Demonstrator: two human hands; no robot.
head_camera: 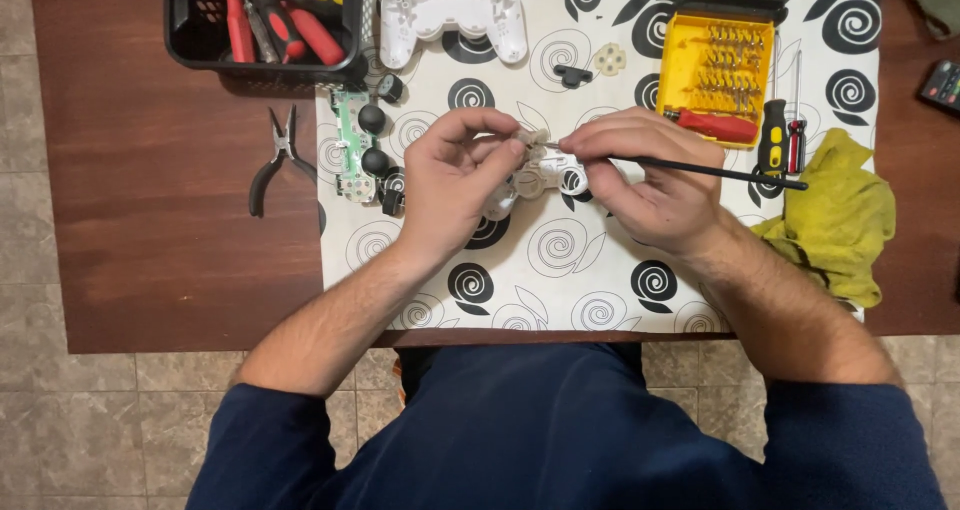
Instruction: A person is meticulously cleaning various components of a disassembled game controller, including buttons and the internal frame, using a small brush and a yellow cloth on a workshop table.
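Your left hand [450,185] grips a white controller shell half [535,175] at the centre of the patterned mat [600,290], fingers curled closed over its left edge. Your right hand [650,175] is pinched shut on a thin black tool [720,173]; the shaft runs out toward 3 o'clock and the tip meets the shell between your two thumbs. The exact point of contact is hidden by your fingers.

Status — disassembly appears well advanced:
- The other white shell half [452,12] lies apart at 12 o'clock, inside face up.
- The green circuit board [352,145] with its two black thumbsticks lies at 9 o'clock, just beside your left hand, out of the housing.
- A small black part [572,75] and a pale button pad [609,60] rest loose on the mat at 1 o'clock.

Remaining, as judged from this view: the shell in your grip is not yet set down, and work on it with the tool tip is in hand.

Surrounding items: a yellow bit case [717,65] at 2 o'clock with a red-handled driver [712,125] at its lower edge, a yellow-and-black screwdriver [771,145] beside it, a yellow-green cloth [840,220] at 3 o'clock, pliers [277,160] on the bare table [150,220] at 9 o'clock, and a black tool basket [265,20] at 11 o'clock.
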